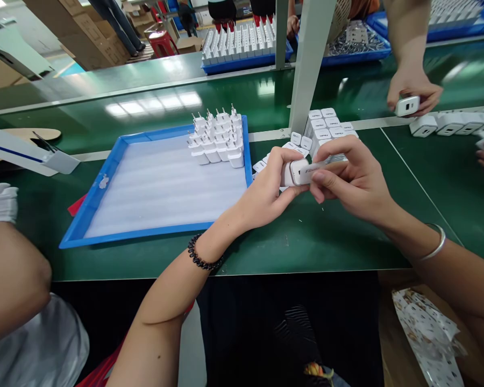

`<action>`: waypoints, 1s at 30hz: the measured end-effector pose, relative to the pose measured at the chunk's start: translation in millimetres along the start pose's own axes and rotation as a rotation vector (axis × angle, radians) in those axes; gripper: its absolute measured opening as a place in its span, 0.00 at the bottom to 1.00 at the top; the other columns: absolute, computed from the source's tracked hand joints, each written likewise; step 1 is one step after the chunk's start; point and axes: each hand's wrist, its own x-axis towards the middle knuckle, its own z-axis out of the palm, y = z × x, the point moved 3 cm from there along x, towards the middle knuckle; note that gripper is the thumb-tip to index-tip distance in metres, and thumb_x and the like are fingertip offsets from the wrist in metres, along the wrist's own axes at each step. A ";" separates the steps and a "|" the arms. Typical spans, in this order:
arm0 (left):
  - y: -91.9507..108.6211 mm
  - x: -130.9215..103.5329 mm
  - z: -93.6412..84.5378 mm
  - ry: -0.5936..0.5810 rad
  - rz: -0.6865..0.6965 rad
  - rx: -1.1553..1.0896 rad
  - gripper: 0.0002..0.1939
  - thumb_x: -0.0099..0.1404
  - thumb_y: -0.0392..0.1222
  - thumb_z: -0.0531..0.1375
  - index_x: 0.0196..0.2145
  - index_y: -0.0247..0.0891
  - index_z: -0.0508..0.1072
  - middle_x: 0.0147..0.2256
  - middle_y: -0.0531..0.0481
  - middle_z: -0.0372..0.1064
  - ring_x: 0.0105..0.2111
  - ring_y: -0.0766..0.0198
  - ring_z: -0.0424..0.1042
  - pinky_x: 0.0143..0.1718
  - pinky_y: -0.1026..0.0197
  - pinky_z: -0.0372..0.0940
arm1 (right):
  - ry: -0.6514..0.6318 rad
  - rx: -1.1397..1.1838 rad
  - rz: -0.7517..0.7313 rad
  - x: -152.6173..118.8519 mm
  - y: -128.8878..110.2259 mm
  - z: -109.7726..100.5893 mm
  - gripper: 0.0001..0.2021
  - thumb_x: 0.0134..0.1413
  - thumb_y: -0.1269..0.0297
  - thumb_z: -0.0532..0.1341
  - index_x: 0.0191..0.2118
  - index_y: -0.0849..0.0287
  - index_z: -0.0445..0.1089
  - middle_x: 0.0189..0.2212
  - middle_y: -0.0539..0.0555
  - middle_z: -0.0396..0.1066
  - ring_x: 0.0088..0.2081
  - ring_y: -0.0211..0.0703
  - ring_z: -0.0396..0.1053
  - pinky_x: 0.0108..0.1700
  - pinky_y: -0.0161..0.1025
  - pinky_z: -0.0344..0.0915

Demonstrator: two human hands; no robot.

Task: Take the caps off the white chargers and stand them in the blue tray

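Note:
White chargers, at least one and perhaps two pressed together (296, 173), are in my left hand (266, 191), whose fingers wrap round them. At their right side my right hand (347, 180) pinches a small pale strip (315, 167) between thumb and index finger, its end touching the charger. Just behind my hands stand stacked white chargers (326, 126) with printed faces towards me. Left of them, a blue tray (121, 233) with a white liner holds a block of white chargers (220, 137), prongs up, in its back right corner.
A metal post (308, 64) rises behind the stacks. Another person's hand (415, 88) holds a charger at the upper right, above a row of chargers (460, 123). A person's arm (12, 274) is at the left. A white box (32, 153) lies beyond the tray.

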 end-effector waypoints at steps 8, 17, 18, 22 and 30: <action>0.6 -0.9 1.5 -0.026 -0.015 -0.013 0.18 0.73 0.44 0.53 0.57 0.43 0.54 0.51 0.43 0.60 0.50 0.56 0.67 0.48 0.51 0.68 | -0.009 -0.066 -0.102 0.2 -2.0 2.5 0.08 0.62 0.60 0.66 0.40 0.53 0.66 0.33 0.48 0.67 0.21 0.32 0.67 0.21 0.35 0.67; 0.9 -0.5 1.9 -0.027 -0.025 -0.007 0.17 0.72 0.42 0.55 0.55 0.42 0.54 0.49 0.44 0.61 0.49 0.57 0.67 0.47 0.52 0.68 | -0.016 -0.108 -0.136 -0.9 1.3 2.0 0.07 0.63 0.60 0.64 0.41 0.53 0.65 0.33 0.48 0.66 0.21 0.32 0.67 0.22 0.34 0.67; 1.1 -0.6 1.9 -0.028 -0.027 -0.008 0.17 0.72 0.42 0.54 0.55 0.42 0.54 0.49 0.44 0.61 0.48 0.57 0.67 0.47 0.52 0.68 | -0.011 -0.100 -0.127 -1.2 1.8 1.5 0.08 0.63 0.60 0.64 0.41 0.53 0.65 0.33 0.48 0.66 0.21 0.32 0.67 0.21 0.34 0.67; 1.7 -1.0 1.6 -0.030 -0.023 0.001 0.17 0.73 0.41 0.53 0.56 0.41 0.53 0.49 0.44 0.60 0.48 0.56 0.67 0.48 0.50 0.68 | 0.000 -0.060 -0.122 -1.8 3.5 0.8 0.07 0.63 0.61 0.64 0.42 0.52 0.64 0.34 0.49 0.67 0.21 0.32 0.67 0.21 0.35 0.67; 0.8 -1.2 2.4 -0.042 -0.032 0.001 0.17 0.72 0.39 0.53 0.56 0.42 0.53 0.50 0.43 0.61 0.50 0.56 0.66 0.48 0.52 0.68 | -0.037 -0.075 -0.143 -1.7 3.3 5.0 0.06 0.64 0.63 0.63 0.42 0.52 0.64 0.35 0.49 0.67 0.21 0.31 0.67 0.22 0.35 0.67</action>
